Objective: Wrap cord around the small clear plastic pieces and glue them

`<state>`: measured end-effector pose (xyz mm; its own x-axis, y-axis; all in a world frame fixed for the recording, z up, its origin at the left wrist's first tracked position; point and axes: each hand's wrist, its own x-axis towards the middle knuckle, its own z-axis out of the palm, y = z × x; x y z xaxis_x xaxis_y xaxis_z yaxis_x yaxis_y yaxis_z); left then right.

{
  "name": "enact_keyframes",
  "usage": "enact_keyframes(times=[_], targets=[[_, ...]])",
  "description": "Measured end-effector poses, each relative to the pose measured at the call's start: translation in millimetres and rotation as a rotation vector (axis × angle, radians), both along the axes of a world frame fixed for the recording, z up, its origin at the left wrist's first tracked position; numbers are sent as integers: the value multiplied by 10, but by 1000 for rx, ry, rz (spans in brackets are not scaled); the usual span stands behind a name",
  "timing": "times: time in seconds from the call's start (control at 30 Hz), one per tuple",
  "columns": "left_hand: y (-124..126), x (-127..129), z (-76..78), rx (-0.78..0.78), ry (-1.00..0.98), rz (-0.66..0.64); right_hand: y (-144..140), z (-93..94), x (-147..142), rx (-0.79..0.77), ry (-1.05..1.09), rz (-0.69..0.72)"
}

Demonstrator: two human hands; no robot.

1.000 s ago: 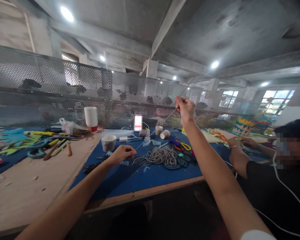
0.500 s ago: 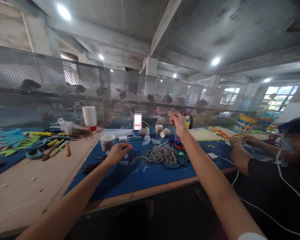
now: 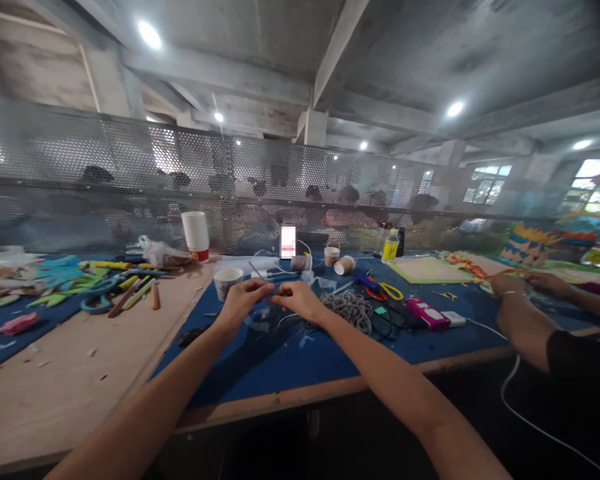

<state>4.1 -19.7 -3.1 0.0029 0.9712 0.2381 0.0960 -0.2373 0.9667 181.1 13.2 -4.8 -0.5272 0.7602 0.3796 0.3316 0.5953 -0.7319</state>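
Observation:
Over the blue mat, both my hands are close together with fingertips nearly meeting. My left hand is closed in a pinch, and a thin grey stick-like piece slants up from its fingertips; its kind is too small to tell. My right hand is also pinched, just right of the left, and whatever lies between its fingers is hidden. Behind my left hand stands a paper cup. A tangled heap of grey cord lies beside and partly behind my right wrist.
Scissors with yellow handles, a magenta box and a yellow bottle are to the right. Small cups and a phone stand behind. Stacked cups and tools sit left. A co-worker's arm works at far right.
My right hand has come down and left from its raised position to meet my left hand. The view has turned slightly right, showing the magenta box and scissors more fully.

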Motion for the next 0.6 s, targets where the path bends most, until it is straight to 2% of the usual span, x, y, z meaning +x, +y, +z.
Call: enact_keyframes(times=[0.07, 0.13, 0.23, 0.4, 0.5, 0.6], targets=[[23, -10, -22, 27, 48, 59, -8, -24, 5, -16, 29, -17], [35, -17, -24, 78, 74, 59, -20, -38, 12, -57, 51, -12], [29, -24, 3, 119, 73, -7, -49, -32, 32, -138, 95, 27], [-14, -23, 56, 37, -28, -154, -111, 17, 73, -282, 155, 111], [-25, -25, 53, 7, -66, -160, -124, 17, 70, -267, 180, 96], [-22, -36, 38, 23, -7, -119, -115, -13, 47, -238, 180, 81]])
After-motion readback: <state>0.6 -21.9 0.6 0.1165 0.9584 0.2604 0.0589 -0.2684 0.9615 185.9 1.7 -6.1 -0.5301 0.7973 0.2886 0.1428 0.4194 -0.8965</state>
